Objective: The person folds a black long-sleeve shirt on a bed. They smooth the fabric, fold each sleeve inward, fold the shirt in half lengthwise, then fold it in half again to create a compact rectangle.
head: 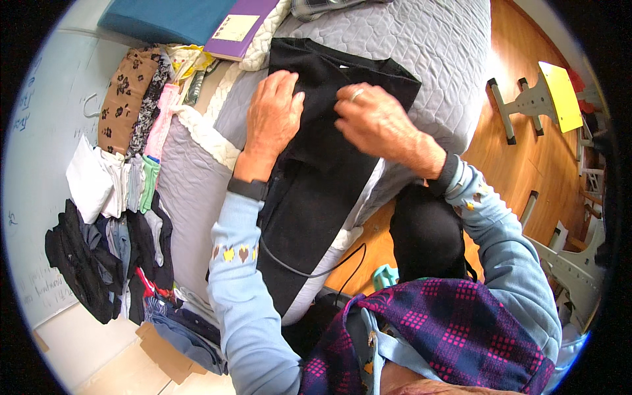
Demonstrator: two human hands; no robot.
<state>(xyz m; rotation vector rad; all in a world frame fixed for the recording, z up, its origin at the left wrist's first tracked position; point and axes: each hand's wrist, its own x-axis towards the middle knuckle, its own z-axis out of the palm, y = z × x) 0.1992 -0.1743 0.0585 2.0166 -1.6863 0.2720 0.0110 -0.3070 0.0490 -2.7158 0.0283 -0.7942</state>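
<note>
A pair of black trousers lies lengthwise over the grey quilted bed cover, its waist end away from me. My left hand rests at the left edge of the black cloth near the waist, palm down, fingers slightly bent; whether it grips any cloth cannot be told. My right hand is over the right part of the trousers, fingers curled downward, with a ring on one finger. Its fingertips are partly hidden, so a hold on the cloth cannot be made out. A dark cable loops across the lower trousers.
Folded clothes stand in rows along the left, beside a whiteboard. A purple book and a blue box-like block lie at the top left. A yellow-topped stool is on the wooden floor at the right.
</note>
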